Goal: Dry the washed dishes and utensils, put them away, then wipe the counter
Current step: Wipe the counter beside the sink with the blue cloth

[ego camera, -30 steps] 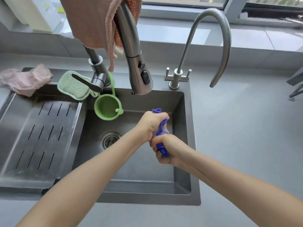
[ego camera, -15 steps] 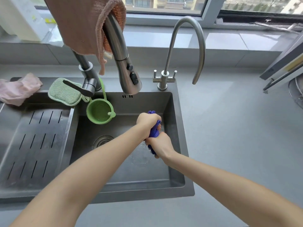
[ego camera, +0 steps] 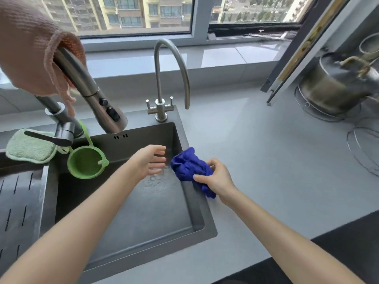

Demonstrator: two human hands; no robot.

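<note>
A crumpled blue cloth (ego camera: 189,166) lies bunched over the right rim of the dark sink (ego camera: 131,201), partly on the grey counter (ego camera: 266,160). My right hand (ego camera: 218,177) grips the cloth from its right side, thumb and fingers curled into the fabric. Over the sink basin my left hand (ego camera: 150,160) hovers with straight, spread fingers and holds nothing, a short gap left of the cloth.
A pull-out tap (ego camera: 92,95) draped with a pink cloth (ego camera: 28,48) and a slim gooseneck tap (ego camera: 172,78) stand behind the sink. A green strainer (ego camera: 86,162) hangs at the basin's left; a green sponge (ego camera: 26,148) lies beside it. A steel pot (ego camera: 336,87) sits on a wire rack at right.
Both hands were wringing the blue cloth over the basin. My left hand has let go and opened; my right hand has carried the cloth right, onto the sink rim and counter.
</note>
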